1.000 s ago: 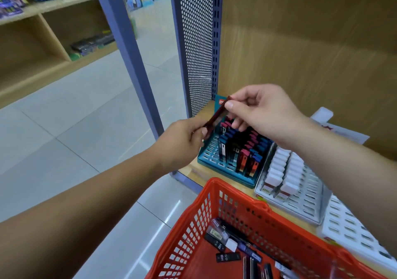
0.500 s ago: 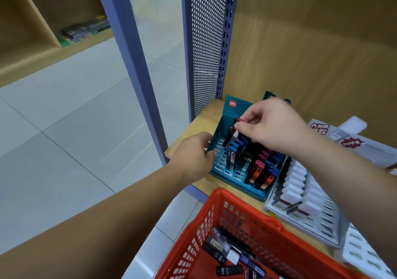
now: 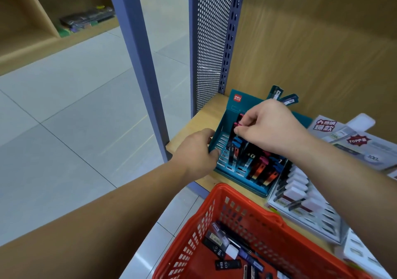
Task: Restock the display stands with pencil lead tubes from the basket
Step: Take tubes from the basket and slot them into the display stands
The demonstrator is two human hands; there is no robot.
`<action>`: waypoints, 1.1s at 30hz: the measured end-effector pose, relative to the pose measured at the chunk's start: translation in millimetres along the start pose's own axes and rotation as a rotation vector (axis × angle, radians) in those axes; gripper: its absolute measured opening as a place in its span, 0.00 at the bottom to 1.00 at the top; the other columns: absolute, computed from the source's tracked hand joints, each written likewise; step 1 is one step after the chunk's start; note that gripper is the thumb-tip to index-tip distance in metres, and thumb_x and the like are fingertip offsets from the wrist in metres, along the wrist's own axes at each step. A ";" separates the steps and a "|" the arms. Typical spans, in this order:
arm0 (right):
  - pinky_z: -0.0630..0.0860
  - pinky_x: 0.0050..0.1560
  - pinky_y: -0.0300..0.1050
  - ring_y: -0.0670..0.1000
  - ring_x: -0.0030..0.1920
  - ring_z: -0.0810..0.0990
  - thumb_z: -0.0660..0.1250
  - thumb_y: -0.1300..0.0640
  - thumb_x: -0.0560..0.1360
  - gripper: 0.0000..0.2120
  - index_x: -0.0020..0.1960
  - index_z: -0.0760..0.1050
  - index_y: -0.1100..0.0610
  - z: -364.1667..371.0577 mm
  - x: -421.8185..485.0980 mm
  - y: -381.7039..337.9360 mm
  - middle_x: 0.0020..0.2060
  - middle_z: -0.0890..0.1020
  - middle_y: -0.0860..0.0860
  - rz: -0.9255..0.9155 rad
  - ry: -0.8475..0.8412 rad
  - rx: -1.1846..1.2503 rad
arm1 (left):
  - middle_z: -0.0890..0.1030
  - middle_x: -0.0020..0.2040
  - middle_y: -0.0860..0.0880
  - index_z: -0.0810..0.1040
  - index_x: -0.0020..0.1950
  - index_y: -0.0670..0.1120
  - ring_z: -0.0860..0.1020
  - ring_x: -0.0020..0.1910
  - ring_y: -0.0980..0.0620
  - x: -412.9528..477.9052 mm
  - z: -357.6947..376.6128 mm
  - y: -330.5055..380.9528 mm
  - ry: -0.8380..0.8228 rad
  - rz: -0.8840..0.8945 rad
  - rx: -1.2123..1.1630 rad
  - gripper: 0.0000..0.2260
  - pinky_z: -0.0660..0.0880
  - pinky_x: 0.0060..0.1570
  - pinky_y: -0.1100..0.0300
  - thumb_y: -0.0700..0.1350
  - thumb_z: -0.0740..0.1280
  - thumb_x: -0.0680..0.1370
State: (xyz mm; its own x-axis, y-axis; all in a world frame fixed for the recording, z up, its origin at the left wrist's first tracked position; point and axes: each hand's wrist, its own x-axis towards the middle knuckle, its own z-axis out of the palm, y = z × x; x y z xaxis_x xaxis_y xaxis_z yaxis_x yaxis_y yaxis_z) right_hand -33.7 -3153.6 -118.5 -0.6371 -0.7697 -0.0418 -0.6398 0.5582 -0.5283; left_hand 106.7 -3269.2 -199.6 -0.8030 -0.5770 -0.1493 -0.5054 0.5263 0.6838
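Lowered, right fingers (image 3: 251, 114) pinch a pink-capped tube (image 3: 237, 125) (left fingers (image 3: 208, 132) grip the stand (image 3: 235, 108)).

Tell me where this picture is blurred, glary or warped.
Head view: the red plastic basket and white slotted stand are motion-smeared; the purple metal post leans from wide-angle skew; glare streaks the grey floor tiles; the teal plastic display stand is fairly sharp.

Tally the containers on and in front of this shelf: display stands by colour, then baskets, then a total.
Teal display stand: 1
White display stands: 2
Red basket: 1
Total: 4
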 end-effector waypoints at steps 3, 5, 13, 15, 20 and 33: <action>0.80 0.48 0.49 0.50 0.35 0.81 0.75 0.52 0.74 0.11 0.34 0.83 0.51 0.6 0.0 1.1 0.29 0.83 0.50 -0.004 0.012 0.008 | 0.80 0.64 0.52 0.70 0.74 0.52 0.80 0.58 0.52 -3.2 1.9 0.3 -0.008 0.014 0.005 0.22 0.82 0.53 0.53 0.48 0.69 0.81; 0.79 0.40 0.43 0.48 0.33 0.81 0.75 0.53 0.75 0.10 0.35 0.84 0.52 2.2 -0.6 0.3 0.29 0.83 0.50 -0.012 0.019 0.003 | 0.80 0.64 0.51 0.69 0.74 0.52 0.80 0.58 0.51 -3.9 2.4 1.0 -0.006 0.023 0.017 0.23 0.82 0.55 0.52 0.47 0.70 0.80; 0.66 0.30 0.35 0.49 0.36 0.80 0.70 0.55 0.76 0.11 0.36 0.81 0.54 2.2 -1.1 -13.9 0.32 0.80 0.49 -0.010 0.011 -0.173 | 0.79 0.65 0.51 0.68 0.75 0.51 0.79 0.58 0.51 -3.4 2.5 3.6 0.000 0.024 0.023 0.24 0.82 0.54 0.52 0.47 0.70 0.80; 0.66 0.29 0.36 0.49 0.36 0.80 0.70 0.54 0.77 0.09 0.39 0.83 0.55 -0.7 -1.7 -17.0 0.34 0.82 0.50 -0.009 -0.003 -0.201 | 0.79 0.65 0.51 0.68 0.76 0.51 0.79 0.58 0.51 -4.1 2.4 4.0 0.001 0.023 0.029 0.25 0.81 0.53 0.53 0.47 0.70 0.80; 0.81 0.34 0.44 0.54 0.36 0.81 0.71 0.57 0.74 0.08 0.37 0.82 0.58 3.6 0.0 -26.4 0.33 0.81 0.53 -0.077 -0.049 -0.254 | 0.79 0.65 0.51 0.68 0.75 0.50 0.79 0.59 0.51 -4.5 1.0 5.5 0.005 0.022 0.037 0.24 0.80 0.50 0.57 0.46 0.70 0.80; 0.79 0.41 0.45 0.50 0.42 0.82 0.77 0.41 0.72 0.16 0.36 0.81 0.53 1.7 4.9 -9.1 0.36 0.83 0.49 0.126 -0.006 -0.057 | 0.79 0.66 0.51 0.68 0.75 0.50 0.75 0.54 0.57 -7.9 -4.8 9.2 -0.048 0.026 0.080 0.23 0.74 0.41 0.67 0.46 0.69 0.81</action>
State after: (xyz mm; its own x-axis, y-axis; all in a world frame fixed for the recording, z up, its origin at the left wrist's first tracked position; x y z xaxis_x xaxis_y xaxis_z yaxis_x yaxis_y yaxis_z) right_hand -30.2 -3163.0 -115.4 -0.7114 -0.6942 -0.1097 -0.5785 0.6671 -0.4694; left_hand 109.9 -3262.7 -188.7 -0.8294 -0.5328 -0.1681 -0.5065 0.5900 0.6288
